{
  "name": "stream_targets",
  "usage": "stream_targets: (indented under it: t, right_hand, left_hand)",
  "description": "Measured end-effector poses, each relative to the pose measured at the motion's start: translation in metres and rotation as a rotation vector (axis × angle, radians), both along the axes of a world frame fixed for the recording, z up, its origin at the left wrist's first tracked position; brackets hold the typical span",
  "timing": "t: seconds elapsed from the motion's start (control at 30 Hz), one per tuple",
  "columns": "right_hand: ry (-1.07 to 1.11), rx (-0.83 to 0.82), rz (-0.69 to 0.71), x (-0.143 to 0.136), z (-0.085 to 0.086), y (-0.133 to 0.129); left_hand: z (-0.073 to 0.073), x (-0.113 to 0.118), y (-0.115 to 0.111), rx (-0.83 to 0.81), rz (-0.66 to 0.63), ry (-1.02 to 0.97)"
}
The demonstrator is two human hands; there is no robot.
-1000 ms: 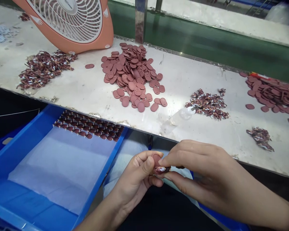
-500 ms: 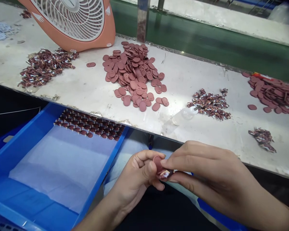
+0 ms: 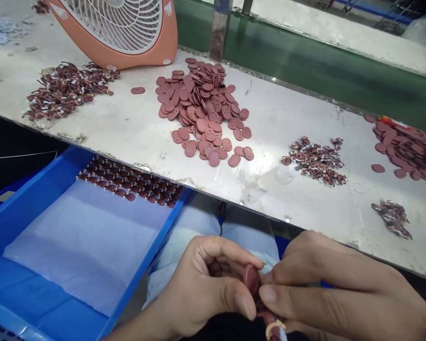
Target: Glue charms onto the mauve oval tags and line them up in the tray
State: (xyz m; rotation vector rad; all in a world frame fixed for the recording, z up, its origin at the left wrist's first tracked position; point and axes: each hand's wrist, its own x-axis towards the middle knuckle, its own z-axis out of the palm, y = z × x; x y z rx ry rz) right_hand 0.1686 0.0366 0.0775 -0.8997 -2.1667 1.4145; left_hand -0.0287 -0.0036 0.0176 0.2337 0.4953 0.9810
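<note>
My left hand point(image 3: 202, 289) pinches a reddish-brown oval disc point(image 3: 251, 279) between thumb and fingers, its face turned partly sideways. Against the disc's right edge press the fingertips of my right hand point(image 3: 337, 293). Below those fingers hangs a small brown, white and yellowish piece point(image 3: 275, 327); my right hand has hold of it, and it sits close under the disc. Whether the two parts are joined is hidden by the fingers. On the bench, a large heap of the same oval discs point(image 3: 206, 109) lies beyond my hands, and a pile of small brown-and-white pieces point(image 3: 314, 161) is nearer.
A blue tray point(image 3: 163, 232) at lower left holds rows of finished-looking dark pieces point(image 3: 128, 177) on a white sheet point(image 3: 88, 241). An orange fan point(image 3: 138, 59) stands on the bench point(image 3: 128, 128). A clear bottle point(image 3: 270, 182) lies near the bench edge. More discs point(image 3: 408, 147) are at right.
Both hands have come lower and closer to me with the disc and small piece. The disc has turned more edge-on. The camera view has shifted slightly.
</note>
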Motion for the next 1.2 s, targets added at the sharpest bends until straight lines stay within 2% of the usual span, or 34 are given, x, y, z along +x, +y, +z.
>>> stream_targets:
  t: [0.13,0.33,0.57,0.87,1.2]
  right_hand:
    - [0.066,0.061,-0.008,-0.002,-0.005,0.002]
    - [0.04,0.202,0.155,-0.006,-0.006,0.017]
    - [0.092,0.18,0.073,-0.016,-0.011,0.03]
    - [0.107,0.146,0.041,-0.015,-0.015,0.029]
    - [0.019,0.163,0.053,-0.021,-0.005,0.034]
  left_hand:
    - [0.001,0.0,0.001,-0.032,0.007,0.046]
    - [-0.004,0.001,0.004,-0.052,0.046,0.071]
    - [-0.011,0.003,0.007,-0.121,0.064,0.123]
    - [-0.01,0.004,0.009,-0.139,0.082,0.131]
    - [-0.02,-0.006,0.014,-0.092,0.004,0.117]
